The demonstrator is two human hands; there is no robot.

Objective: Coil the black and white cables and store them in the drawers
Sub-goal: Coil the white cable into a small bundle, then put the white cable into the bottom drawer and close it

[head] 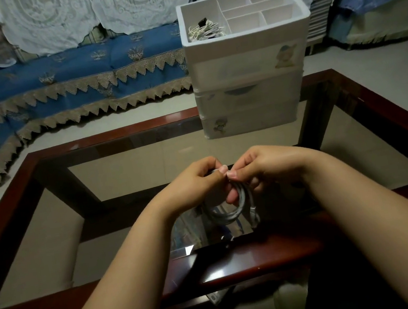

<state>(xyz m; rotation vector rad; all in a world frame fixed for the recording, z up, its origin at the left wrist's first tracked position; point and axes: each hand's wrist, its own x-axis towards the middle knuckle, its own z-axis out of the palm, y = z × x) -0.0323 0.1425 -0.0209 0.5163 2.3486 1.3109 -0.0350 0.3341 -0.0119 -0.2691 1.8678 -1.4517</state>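
Now, the big picture first: a glass-topped worktop (125, 173) with a dark red wooden frame, and at its far edge, straight ahead and a little to the right, stands the white drawer unit (248, 87). Three drawer fronts stacked up, all pushed in as far as I can tell, so whatever they hold is hidden. On top sits an open divided tray (243, 10); its large left compartment already has a tangle of pale cords (205, 30) with something small and black on it, and the other compartments look bare.

Down to the action. Both hands are up over the near middle of the worktop, knuckle to knuckle. The left hand (196, 182) and the right hand (264, 165) each have thumb and fingers curled in, pinching the top of the white cable (230, 210), which hangs below them as a loose loop just above the glass, its plane roughly facing us. A plug end (253, 213) dangles off the loop's right side, nearer the right hand.

So the drawers lie directly beyond the hands, well apart. By my reading the coil isn't finished: that tail wants tucking before it travels forward. No black cable that I can make out.
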